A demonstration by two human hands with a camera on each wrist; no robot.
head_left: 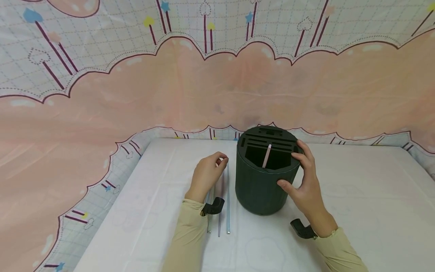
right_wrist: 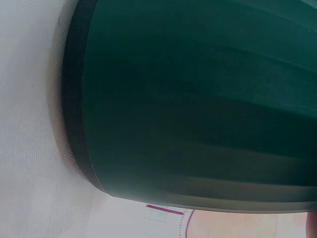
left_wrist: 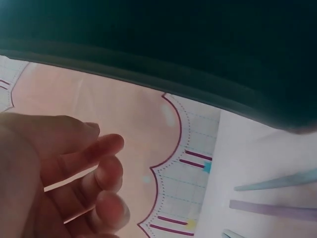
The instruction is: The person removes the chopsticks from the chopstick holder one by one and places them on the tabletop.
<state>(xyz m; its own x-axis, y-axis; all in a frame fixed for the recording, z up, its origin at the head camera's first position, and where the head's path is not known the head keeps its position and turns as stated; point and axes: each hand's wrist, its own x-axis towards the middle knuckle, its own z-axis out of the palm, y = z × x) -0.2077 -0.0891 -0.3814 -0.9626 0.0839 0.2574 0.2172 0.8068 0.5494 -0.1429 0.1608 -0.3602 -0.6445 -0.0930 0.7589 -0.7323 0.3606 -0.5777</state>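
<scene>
A dark green cylindrical pen holder point(head_left: 261, 192) stands on the white table, with narrow slots and a wide opening in its top. One pink pencil point(head_left: 267, 155) leans upright in that opening. My right hand point(head_left: 307, 185) grips the holder's right side, fingers over the rim and thumb on the front wall. To the left of the holder, my left hand point(head_left: 209, 173) hovers with loosely curled fingers and nothing between them. Under it lie slim pencils: a light blue one point(head_left: 228, 211), a purple one point(head_left: 219, 223) and a pale green one point(head_left: 209, 221), partly hidden by the hand and wrist.
The white tabletop point(head_left: 367, 196) spreads to both sides of the holder. Behind it hangs a peach and white patterned cloth point(head_left: 217, 90), which also runs down along the table's left edge. Each wrist carries a black camera mount.
</scene>
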